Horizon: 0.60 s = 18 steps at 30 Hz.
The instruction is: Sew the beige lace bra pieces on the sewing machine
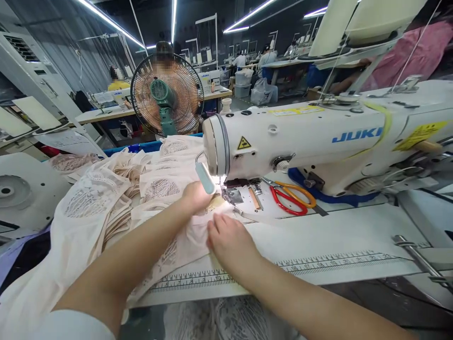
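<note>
A pale pink lace garment (198, 236) lies under the lit needle area of a white sewing machine (255, 141). My left hand (196, 196) rests on the cloth just left of the needle; glare and a grey-green guard (205, 178) hide its fingertips. Nearer to me, my right hand (231, 238) has bent fingers pressed together on the garment's edge, with cloth at the thumb side. Red-handled scissors (288, 200) and orange-handled scissors (300, 194) lie right of the needle, beside a small wooden-handled tool (254, 198).
Stacked lace garments (106, 193) cover the table's left side. A ruler strip (318, 262) runs along the front edge. A large fan (166, 94) stands beyond the table, and thread cones (332, 28) rise above the machine. Other people sit at machines farther back.
</note>
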Motion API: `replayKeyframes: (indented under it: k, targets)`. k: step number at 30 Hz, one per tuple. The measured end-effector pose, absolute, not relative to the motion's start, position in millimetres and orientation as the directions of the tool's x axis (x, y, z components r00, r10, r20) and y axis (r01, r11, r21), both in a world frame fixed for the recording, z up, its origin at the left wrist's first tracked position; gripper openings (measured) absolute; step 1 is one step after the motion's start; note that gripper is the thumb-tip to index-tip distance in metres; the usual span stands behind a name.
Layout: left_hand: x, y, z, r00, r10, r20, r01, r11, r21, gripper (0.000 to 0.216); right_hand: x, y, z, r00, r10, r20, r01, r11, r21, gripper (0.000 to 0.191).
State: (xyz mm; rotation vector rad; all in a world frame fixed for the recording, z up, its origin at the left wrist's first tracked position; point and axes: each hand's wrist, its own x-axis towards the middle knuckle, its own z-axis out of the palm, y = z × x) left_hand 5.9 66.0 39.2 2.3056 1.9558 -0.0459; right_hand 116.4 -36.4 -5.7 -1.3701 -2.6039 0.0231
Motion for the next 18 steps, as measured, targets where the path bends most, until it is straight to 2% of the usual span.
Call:
replayKeyframes:
  k: [4, 8, 10, 13, 15, 18]
  targets:
    - [3, 83, 41, 0.13, 0.987, -0.09, 0.985, -0.119, 0.122, 0.021, 118, -33, -16, -0.709, 0.677, 0.196, 0.671, 0.734, -0.108, 0.036]
    - [-7, 63, 56, 0.147, 0.989, -0.014, 0.98, -0.144, 0.138, 0.027, 136, -21, -15, -0.749, 0.625, 0.222, 0.6, 0.781, -0.172, 0.045]
    - [-15, 43, 56, 0.33, 0.943, -0.045, 0.936, -0.321, 0.144, 0.029, 144, -17, -14, -0.739, 0.638, 0.217, 0.61, 0.77, -0.186, 0.05]
    - [-28, 15, 43, 0.706, 0.703, -0.088, 0.701, -0.676, 0.225, 0.031, 152, -19, -17, -0.709, 0.663, 0.239, 0.638, 0.748, -0.181, 0.047]
    - [-34, 6, 29, 0.769, 0.638, -0.041, 0.63, -0.745, 0.219, 0.041, 157, -25, -20, -0.689, 0.679, 0.253, 0.659, 0.733, -0.169, 0.044]
    - [-38, 7, 13, 0.737, 0.675, -0.017, 0.668, -0.725, 0.17, 0.049, 165, -34, -25, -0.682, 0.68, 0.27, 0.671, 0.728, -0.139, 0.042]
